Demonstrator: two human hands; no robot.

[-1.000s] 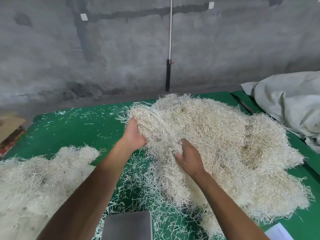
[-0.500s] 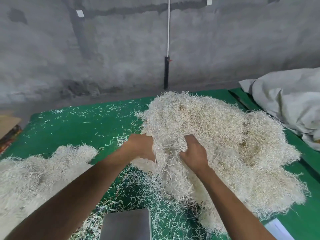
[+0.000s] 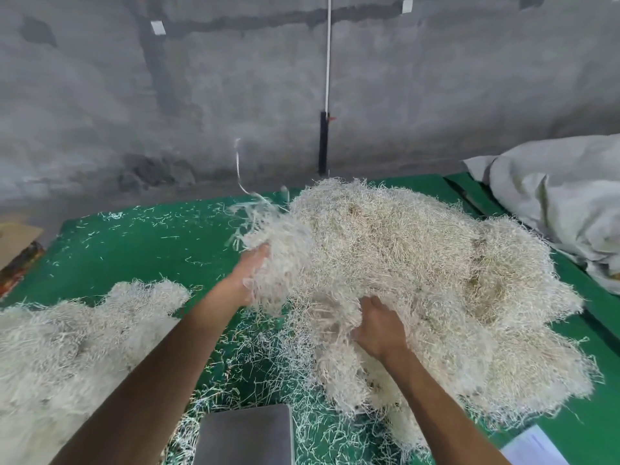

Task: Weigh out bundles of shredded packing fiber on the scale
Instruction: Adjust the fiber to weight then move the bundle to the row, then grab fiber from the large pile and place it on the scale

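While the left hand (image 3: 255,266) grips a clump and the right hand (image 3: 379,327) digs curled fingers into the big fiber pile (image 3: 419,280) on the green surface (image 3: 141,250), loose strands could tangle, tear off, and miss the scale (image 3: 245,434) near the front edge.

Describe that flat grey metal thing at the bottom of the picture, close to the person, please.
It looks like the scale: a flat, dull grey platform of metal by its look, rectangular with rounded far corners, lying level on the green table. Only its top shows; the near part is cut off by the picture's edge, and no display is visible. Nothing lies on it. Loose fiber strands are scattered around its far and side edges. Neither of the hands touches it; both are farther off, in the big fiber pile.
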